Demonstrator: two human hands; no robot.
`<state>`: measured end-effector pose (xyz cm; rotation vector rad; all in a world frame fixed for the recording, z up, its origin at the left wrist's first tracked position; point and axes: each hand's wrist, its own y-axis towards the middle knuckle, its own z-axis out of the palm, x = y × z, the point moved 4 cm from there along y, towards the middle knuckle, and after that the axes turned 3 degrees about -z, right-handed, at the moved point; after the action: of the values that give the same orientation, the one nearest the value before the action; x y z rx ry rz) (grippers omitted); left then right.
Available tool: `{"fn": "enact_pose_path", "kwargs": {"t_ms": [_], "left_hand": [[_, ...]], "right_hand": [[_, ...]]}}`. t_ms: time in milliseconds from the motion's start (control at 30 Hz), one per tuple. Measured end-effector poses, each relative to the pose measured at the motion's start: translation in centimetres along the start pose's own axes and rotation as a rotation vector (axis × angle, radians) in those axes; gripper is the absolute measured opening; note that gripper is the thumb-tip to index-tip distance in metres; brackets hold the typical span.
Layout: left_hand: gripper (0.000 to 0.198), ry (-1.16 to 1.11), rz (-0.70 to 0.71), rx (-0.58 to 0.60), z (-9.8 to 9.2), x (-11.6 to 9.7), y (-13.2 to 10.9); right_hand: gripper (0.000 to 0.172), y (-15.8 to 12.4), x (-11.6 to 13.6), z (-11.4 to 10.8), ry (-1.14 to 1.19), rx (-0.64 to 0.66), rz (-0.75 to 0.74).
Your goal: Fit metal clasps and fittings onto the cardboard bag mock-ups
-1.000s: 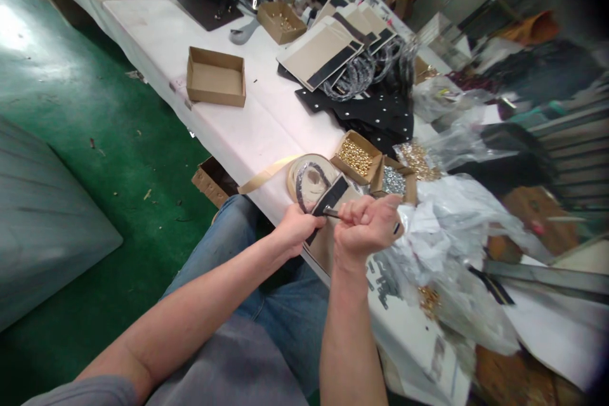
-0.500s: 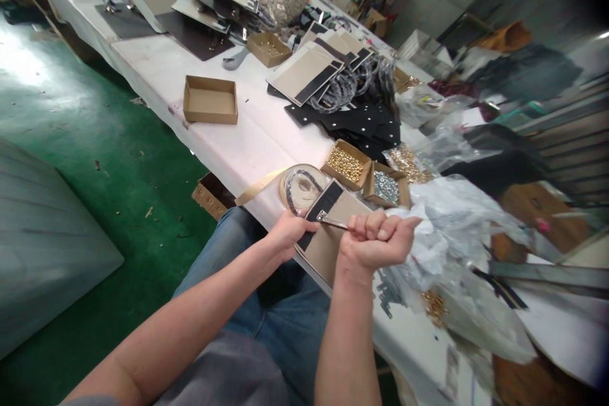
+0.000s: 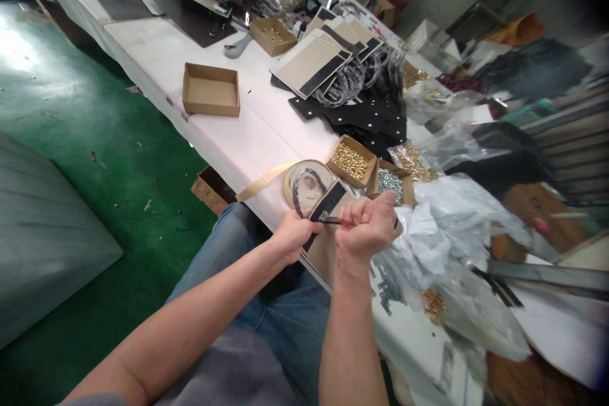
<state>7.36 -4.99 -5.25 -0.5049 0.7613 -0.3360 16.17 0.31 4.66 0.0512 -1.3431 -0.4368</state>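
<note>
My left hand [image 3: 294, 233] is closed on the edge of a tan board with a black strip [image 3: 327, 202], which lies at the near edge of the white table [image 3: 247, 133]. My right hand [image 3: 365, 228] is a fist round a thin metal tool [image 3: 332, 220]; its tip meets a small metal fitting on the black strip, beside my left thumb. Behind the board lies a pale round disc with a dark cord loop [image 3: 307, 181].
Small boxes of gold rivets [image 3: 352, 160] and silver ones [image 3: 391, 181] stand just beyond my hands. An empty cardboard box [image 3: 210, 89] sits to the left, stacked tan boards [image 3: 316, 57] behind, crumpled clear plastic bags [image 3: 447, 235] on the right. A brown box [image 3: 209, 187] rests on the green floor.
Both hands stay on the board and tool. The right fist has shifted slightly left and up toward the left hand. The camera view has swung a little.
</note>
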Motion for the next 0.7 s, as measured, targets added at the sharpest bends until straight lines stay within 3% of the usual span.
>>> {"fn": "enact_pose_path", "kwargs": {"t_ms": [267, 367, 467, 600, 700], "left_hand": [[0.039, -0.054, 0.012, 0.071, 0.2, -0.1, -0.2], [0.037, -0.042, -0.005, 0.076, 0.0, -0.3, -0.3], [0.035, -0.035, -0.067, 0.108, 0.0, -0.4, -0.3], [0.039, -0.044, -0.110, 0.108, 0.3, -0.4, -0.4], [0.037, -0.038, -0.092, 0.094, 0.4, -0.4, -0.3]], "right_hand": [[0.065, -1.0, 0.0, 1.9, -0.300, -0.004, -0.084], [0.068, 0.0, 0.5, 0.8, -0.184, -0.035, -0.023], [0.066, 1.4, 1.8, -0.9, 0.035, 0.031, 0.070], [0.059, 2.1, 3.5, -2.3, 0.125, 0.022, -0.058], [0.063, 1.7, 2.7, -1.8, 0.093, -0.003, -0.067]]}}
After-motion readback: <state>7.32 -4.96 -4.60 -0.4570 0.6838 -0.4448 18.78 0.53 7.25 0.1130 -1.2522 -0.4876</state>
